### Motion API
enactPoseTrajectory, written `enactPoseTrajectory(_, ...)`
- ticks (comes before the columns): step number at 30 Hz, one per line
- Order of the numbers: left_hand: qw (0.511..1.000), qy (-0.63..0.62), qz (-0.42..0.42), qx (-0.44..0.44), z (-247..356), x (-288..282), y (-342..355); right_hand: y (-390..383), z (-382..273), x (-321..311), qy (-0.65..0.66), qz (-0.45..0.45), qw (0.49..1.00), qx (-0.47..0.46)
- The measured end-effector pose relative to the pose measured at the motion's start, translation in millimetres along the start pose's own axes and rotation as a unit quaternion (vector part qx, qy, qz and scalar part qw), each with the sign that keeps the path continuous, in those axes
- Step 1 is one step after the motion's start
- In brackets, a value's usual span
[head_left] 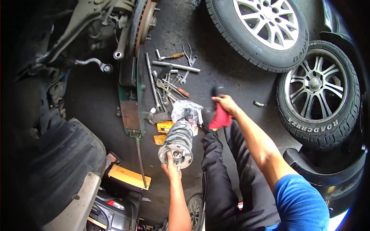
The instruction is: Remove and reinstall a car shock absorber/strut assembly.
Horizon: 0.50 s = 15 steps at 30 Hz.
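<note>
My left hand (170, 166) grips the round top mount of a coil-spring strut (179, 136), its thumb over the plate near the centre. The strut is grey and smeared, tilted with its mount toward me. Its far end lies by a crumpled clear plastic bag (187, 109), which partly hides it. Off to the right, my right hand (226, 104) is closed on a red cloth (221, 118) that hangs below the fingers, beside my dark shoe. The cloth is apart from the strut.
Several wrenches, bars and screwdrivers (184, 92) lie beyond the strut. A green floor jack (132, 115) stands at left, below a brake disc (143, 27). Yellow boxes (165, 127) sit beside the strut. Two wheels, one silver-rimmed (227, 34) and one dark-rimmed (287, 104), are at right.
</note>
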<state>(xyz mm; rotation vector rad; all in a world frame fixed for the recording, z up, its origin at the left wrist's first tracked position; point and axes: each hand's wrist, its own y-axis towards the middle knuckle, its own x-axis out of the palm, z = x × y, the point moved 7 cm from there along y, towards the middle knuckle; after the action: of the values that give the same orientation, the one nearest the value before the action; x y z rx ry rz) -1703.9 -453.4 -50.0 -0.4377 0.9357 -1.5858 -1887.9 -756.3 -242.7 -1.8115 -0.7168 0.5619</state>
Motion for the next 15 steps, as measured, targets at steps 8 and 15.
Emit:
enactPoseTrajectory(8,0.999,0.018,-0.028,-0.027,48.9,107.6,32.9,-44.8,58.0,-159.9,-0.175,0.119,0.977,0.002)
enactPoseTrajectory(15,0.984,0.154,-0.069,-0.050,120.7,204.3,132.8,-62.1,-14.6,-167.8,-0.216,0.089,0.972,-0.039)
